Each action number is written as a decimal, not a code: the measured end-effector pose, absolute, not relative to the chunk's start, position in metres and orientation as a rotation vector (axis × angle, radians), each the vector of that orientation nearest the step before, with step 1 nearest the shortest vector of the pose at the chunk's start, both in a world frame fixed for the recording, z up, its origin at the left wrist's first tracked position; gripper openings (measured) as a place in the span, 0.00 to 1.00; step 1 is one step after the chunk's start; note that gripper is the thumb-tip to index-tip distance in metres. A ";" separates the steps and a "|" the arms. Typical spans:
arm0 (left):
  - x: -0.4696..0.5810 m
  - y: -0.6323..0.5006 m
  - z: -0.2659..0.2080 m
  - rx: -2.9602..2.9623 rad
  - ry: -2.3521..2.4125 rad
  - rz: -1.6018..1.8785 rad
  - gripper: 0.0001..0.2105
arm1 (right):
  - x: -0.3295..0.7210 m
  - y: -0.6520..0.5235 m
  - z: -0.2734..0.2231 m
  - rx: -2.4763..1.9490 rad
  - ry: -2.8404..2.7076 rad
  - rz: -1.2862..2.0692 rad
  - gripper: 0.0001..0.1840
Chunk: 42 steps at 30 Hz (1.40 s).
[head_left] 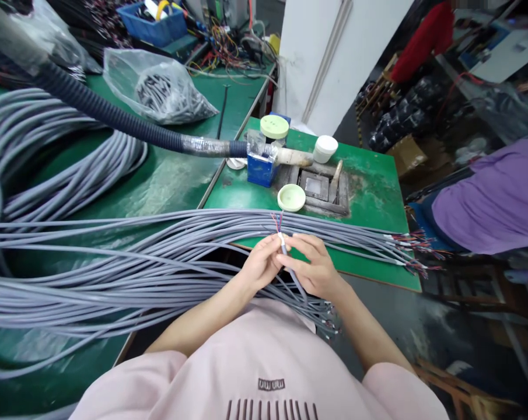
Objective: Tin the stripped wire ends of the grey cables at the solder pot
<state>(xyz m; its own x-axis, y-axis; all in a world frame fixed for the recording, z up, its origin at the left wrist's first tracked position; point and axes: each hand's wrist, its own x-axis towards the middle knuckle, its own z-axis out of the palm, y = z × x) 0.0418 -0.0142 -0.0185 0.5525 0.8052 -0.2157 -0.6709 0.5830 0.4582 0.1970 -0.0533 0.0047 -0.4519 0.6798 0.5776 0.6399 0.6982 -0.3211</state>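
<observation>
Between my two hands stands the end of a grey cable (295, 279), with a white sleeve at its tip and thin red and blue wires fanning out above. My left hand (264, 261) pinches the cable just below the wires. Closed on the same cable from the other side is my right hand (311, 263), its thumb and fingers near the white sleeve. Behind the hands a bundle of grey cables (228, 220) crosses the table, its stripped wire ends (415, 245) at the right edge. More grey cables (193, 300) run beneath my left forearm.
A ribbed hose (158, 137) reaches over a square solder pot (317, 185). Around it are a blue block (260, 169), a pale green dish (291, 198), and a white tub (325, 149). A plastic bag (158, 87) lies at the back; a person in purple (495, 198) is at right.
</observation>
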 end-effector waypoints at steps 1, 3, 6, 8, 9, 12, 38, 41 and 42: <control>0.041 -0.013 -0.017 0.344 0.424 0.888 0.13 | 0.197 -0.050 0.004 -0.994 -2.211 0.065 0.18; 0.038 -0.011 -0.016 0.358 0.429 0.892 0.13 | 0.197 -0.043 0.005 -0.987 -2.191 0.081 0.16; 0.033 -0.007 -0.017 0.422 0.462 0.932 0.16 | 0.199 -0.031 0.009 -0.986 -2.138 0.137 0.14; 0.029 -0.005 -0.018 0.483 0.496 0.966 0.18 | 0.199 -0.026 0.013 -0.974 -2.096 0.143 0.14; 0.027 -0.005 -0.019 0.526 0.523 0.982 0.18 | 0.199 -0.024 0.016 -0.962 -2.069 0.138 0.14; 0.021 -0.008 -0.017 0.727 0.645 1.020 0.14 | 0.197 -0.020 0.024 -1.001 -1.903 0.109 0.13; 0.005 0.008 -0.042 1.978 0.760 0.734 0.11 | 0.216 0.084 0.019 -1.583 -1.925 -0.130 0.12; 0.004 0.009 -0.039 2.088 0.780 0.664 0.11 | 0.216 0.085 0.017 -1.585 -1.936 -0.149 0.13; 0.004 0.009 -0.037 2.111 0.788 0.644 0.12 | 0.215 0.085 0.017 -1.586 -1.943 -0.153 0.13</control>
<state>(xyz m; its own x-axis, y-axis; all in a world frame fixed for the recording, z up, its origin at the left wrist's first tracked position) 0.0035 0.0086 -0.0374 0.6797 0.7112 0.1794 0.3180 -0.5062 0.8017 0.2149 0.0850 0.0170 -0.0880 0.8469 0.5244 0.9185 0.2727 -0.2862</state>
